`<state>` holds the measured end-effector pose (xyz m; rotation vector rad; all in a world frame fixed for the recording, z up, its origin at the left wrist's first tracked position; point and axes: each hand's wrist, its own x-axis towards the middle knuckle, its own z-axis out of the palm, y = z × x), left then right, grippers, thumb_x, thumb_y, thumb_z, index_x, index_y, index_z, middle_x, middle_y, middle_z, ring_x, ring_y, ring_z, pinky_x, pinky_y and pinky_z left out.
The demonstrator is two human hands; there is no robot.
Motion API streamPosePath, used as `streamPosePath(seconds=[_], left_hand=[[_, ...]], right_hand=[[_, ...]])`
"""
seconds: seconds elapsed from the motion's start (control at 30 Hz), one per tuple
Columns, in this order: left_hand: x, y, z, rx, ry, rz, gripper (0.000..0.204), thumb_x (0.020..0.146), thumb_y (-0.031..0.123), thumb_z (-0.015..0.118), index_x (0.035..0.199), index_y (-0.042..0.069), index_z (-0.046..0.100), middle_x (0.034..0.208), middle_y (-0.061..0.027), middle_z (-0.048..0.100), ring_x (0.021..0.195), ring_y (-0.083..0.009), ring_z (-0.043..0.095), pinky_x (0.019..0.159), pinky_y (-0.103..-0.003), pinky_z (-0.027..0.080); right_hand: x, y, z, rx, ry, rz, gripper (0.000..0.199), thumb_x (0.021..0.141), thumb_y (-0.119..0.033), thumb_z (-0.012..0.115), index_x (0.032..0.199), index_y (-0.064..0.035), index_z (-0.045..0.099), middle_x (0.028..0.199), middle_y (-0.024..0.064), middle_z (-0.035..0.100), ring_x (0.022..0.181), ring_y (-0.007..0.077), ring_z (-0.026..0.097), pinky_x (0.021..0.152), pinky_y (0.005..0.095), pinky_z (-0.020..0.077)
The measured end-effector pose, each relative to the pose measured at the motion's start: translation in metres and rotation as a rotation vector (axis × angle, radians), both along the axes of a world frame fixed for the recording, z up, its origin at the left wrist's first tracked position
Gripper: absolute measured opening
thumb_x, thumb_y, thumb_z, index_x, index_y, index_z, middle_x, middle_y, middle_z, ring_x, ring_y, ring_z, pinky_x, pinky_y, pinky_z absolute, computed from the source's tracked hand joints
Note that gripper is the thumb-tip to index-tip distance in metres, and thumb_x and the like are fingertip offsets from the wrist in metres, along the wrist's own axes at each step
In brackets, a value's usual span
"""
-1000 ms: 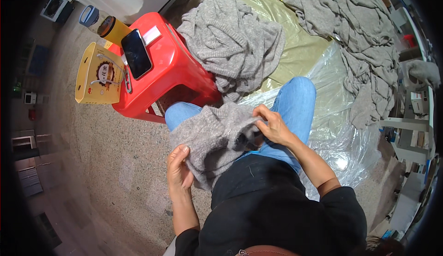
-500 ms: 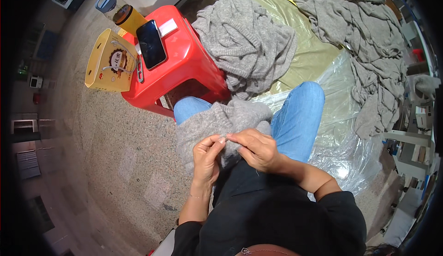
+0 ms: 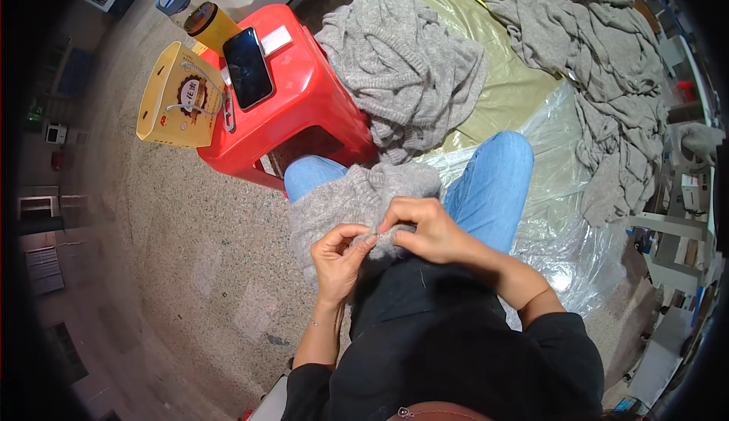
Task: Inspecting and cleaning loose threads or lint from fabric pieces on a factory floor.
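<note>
A grey knitted garment (image 3: 330, 208) lies bunched across my lap, over the blue jeans. My left hand (image 3: 338, 260) is closed, thumb and forefinger pinching a raised edge of the knit. Right beside it, my right hand (image 3: 427, 230) is closed too, its fingertips pinching the same edge so that the two hands nearly meet. Anything small between the fingertips, such as a needle or thread, is too fine to make out. The lower part of the garment is hidden under my hands.
A red plastic stool (image 3: 292, 79) at the left holds a phone (image 3: 248, 69), a yellow paper bag (image 3: 178, 102), a drink bottle (image 3: 209, 25), a small white box (image 3: 276, 40) and thread snips (image 3: 229, 111). Grey knits (image 3: 402, 64) are heaped ahead; more grey knits (image 3: 600, 56) lie on plastic sheeting (image 3: 562, 186).
My right hand has risen slightly, its fingers more bent over the knit edge. My left hand has shifted a little left and down. A fold of the knit now stands up between them.
</note>
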<state>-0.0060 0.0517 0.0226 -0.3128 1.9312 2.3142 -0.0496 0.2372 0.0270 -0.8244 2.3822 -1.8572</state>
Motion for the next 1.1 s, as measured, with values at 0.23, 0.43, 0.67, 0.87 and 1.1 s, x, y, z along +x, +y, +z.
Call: streamPosePath(seconds=[0.23,0.43,0.67,0.87,1.1], left_hand=[[-0.002,-0.008,0.011,-0.033,0.064,-0.269,0.016,0.076,-0.014,0.062,0.088,-0.004,0.065,0.086,-0.0075,0.066,0.082,-0.0126,0.061,0.075,-0.024,0.049],[0.005,-0.003,0.011,-0.247,0.104,-0.121,0.013,0.075,-0.011,0.064,0.085,-0.003,0.064,0.084,-0.0092,0.066,0.078,-0.0137,0.061,0.071,-0.024,0.048],[0.019,0.019,0.010,-0.458,0.281,0.158,0.008,0.083,-0.006,0.061,0.088,-0.001,0.065,0.083,-0.0059,0.064,0.072,-0.0092,0.056,0.064,-0.020,0.042],[-0.006,-0.001,0.010,0.013,-0.060,-0.057,0.005,0.082,-0.002,0.065,0.087,-0.002,0.063,0.082,-0.0012,0.062,0.073,-0.0046,0.053,0.064,-0.018,0.042],[0.008,-0.019,0.029,-0.212,-0.139,-0.676,0.014,0.079,-0.004,0.063,0.092,-0.002,0.062,0.086,-0.0009,0.061,0.075,-0.0040,0.054,0.063,-0.019,0.044]], right_hand=[[-0.025,0.014,0.002,0.175,-0.401,0.564,0.021,0.072,-0.006,0.060,0.091,0.0002,0.059,0.067,0.0137,0.055,0.059,0.0240,0.054,0.057,0.0346,0.0420],[0.007,-0.003,-0.003,0.056,-0.196,0.228,0.013,0.071,-0.006,0.057,0.070,0.0019,0.047,0.060,0.0188,0.049,0.055,0.0368,0.052,0.050,0.0421,0.0392],[0.026,-0.026,-0.003,0.136,0.234,-0.185,0.015,0.068,-0.001,0.063,0.070,-0.0024,0.048,0.063,0.0110,0.047,0.055,0.0286,0.054,0.048,0.0382,0.0430],[0.027,-0.016,-0.020,0.237,0.319,-0.247,0.029,0.069,-0.001,0.064,0.097,-0.0011,0.055,0.076,0.0144,0.054,0.064,0.0315,0.059,0.055,0.0385,0.0477],[0.009,-0.003,-0.031,0.432,-0.392,0.733,0.055,0.066,-0.003,0.060,0.119,-0.0071,0.050,0.092,0.0246,0.061,0.088,0.0415,0.059,0.074,0.0463,0.0461]])
